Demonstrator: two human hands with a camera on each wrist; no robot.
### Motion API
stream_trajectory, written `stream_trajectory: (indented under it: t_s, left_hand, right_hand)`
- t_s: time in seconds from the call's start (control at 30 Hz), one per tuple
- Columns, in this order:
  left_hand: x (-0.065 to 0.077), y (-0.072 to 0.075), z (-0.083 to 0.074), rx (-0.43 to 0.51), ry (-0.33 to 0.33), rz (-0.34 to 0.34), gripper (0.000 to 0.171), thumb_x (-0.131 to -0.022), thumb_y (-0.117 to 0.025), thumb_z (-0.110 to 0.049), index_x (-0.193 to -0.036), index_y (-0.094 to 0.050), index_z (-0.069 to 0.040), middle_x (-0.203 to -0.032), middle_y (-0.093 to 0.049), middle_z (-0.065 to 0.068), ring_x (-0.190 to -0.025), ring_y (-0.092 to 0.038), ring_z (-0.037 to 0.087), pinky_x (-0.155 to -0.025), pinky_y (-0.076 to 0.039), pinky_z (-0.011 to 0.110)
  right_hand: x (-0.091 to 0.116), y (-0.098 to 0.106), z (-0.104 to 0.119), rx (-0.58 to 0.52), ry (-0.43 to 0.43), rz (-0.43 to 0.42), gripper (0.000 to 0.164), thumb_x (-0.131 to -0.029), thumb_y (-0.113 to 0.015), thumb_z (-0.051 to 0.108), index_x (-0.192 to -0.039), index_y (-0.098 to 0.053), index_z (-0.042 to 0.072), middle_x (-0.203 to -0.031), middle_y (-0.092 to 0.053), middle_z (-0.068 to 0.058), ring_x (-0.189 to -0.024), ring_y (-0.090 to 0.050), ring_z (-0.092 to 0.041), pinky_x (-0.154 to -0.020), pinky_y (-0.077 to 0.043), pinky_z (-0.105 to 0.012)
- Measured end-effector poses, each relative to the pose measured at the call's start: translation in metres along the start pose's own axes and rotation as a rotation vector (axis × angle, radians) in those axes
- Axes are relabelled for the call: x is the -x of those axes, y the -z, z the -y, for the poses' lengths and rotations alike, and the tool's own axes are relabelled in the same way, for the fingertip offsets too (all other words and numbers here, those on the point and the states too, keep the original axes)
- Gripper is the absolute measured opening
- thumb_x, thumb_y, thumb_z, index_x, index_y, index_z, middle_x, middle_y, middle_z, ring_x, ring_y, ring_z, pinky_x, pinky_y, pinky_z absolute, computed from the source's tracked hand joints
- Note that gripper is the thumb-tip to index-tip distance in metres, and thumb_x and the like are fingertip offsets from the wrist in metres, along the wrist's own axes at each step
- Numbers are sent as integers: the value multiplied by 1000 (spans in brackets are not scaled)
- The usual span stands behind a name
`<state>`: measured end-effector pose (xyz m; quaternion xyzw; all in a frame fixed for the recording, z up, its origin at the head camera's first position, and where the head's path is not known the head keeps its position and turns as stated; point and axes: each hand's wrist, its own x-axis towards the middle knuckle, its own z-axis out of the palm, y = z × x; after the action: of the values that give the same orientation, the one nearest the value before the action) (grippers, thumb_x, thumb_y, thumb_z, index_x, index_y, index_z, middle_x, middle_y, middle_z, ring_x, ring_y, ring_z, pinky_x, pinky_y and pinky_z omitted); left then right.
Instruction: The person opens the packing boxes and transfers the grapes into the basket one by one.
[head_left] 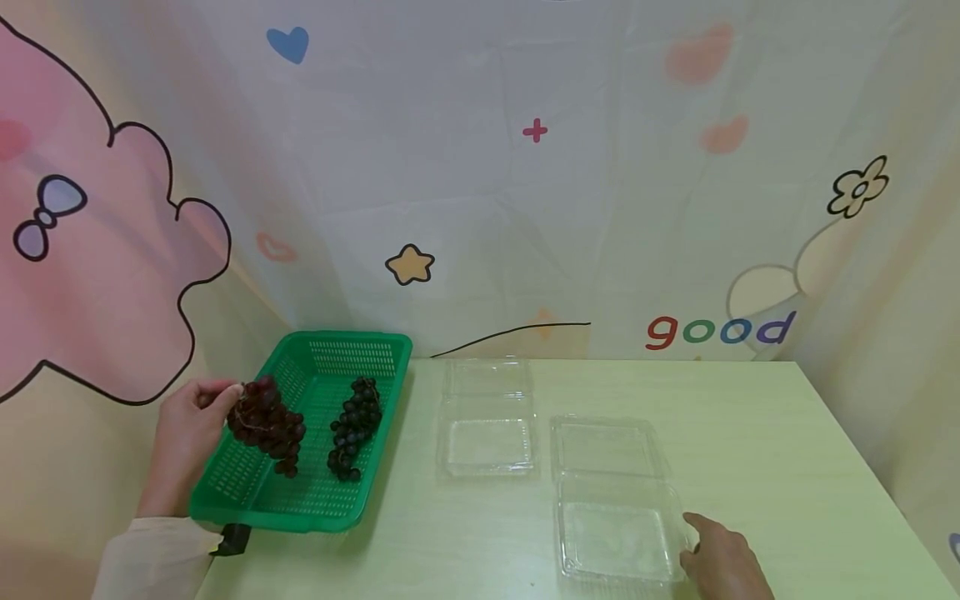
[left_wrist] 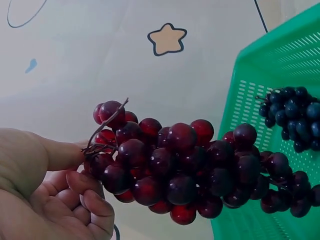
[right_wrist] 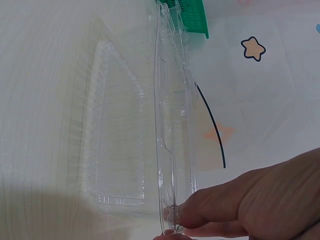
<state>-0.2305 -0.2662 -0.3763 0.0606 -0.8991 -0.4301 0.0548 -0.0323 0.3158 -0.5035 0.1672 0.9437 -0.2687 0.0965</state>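
Note:
My left hand (head_left: 189,425) pinches the stem end of a dark red grape bunch (left_wrist: 175,165) between thumb and fingers. In the head view the bunch hangs over the left part of a green plastic basket (head_left: 300,523). A blackish grape bunch (head_left: 356,429) lies inside that basket on the right. At the table's near right, my right hand (head_left: 723,557) grips the edge of an unfolded clear plastic clamshell box (head_left: 615,533). The right wrist view has the thumb (right_wrist: 210,207) on one side of its rim (right_wrist: 165,125) and fingertips on the other.
A second clear clamshell box (head_left: 487,417) lies unfolded between the basket and the gripped box. The pale wooden table (head_left: 795,467) ends at a printed curtain (head_left: 480,167) along the back. A black strap piece (head_left: 232,540) shows at the left sleeve (head_left: 157,557).

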Motion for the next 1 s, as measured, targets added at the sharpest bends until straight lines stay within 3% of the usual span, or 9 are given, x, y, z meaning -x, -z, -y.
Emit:
stream_trajectory:
  t_s: [0.33,0.7,1.0]
  left_hand:
    - [-5,1,13,-44,16,22,46,-109,-54,-32,-131,-57,8,-126,-60,29,-108,-55,33,-76,-44,32]
    - [-11,2,30,-70,54,114,45,-111,-49,-27,-134,-53,11,-135,-53,34,-118,-52,45,-92,-47,54]
    - [-11,2,36,-103,74,157,45,-111,-49,-27,-135,-51,11,-132,-53,34,-115,-52,46,-91,-48,58]
  right_hand:
    - [1,1,-1,-2,12,-1,51,-84,-70,0,-129,-54,-18,-77,-64,-3,-71,-57,-23,-67,-51,-48]
    - [2,2,1,-9,8,0,52,-84,-70,-1,-130,-53,-18,-77,-63,-3,-70,-56,-23,-66,-50,-46]
    - [3,2,1,-11,7,-3,52,-84,-70,-1,-130,-53,-18,-76,-62,-2,-69,-55,-22,-64,-50,-45]
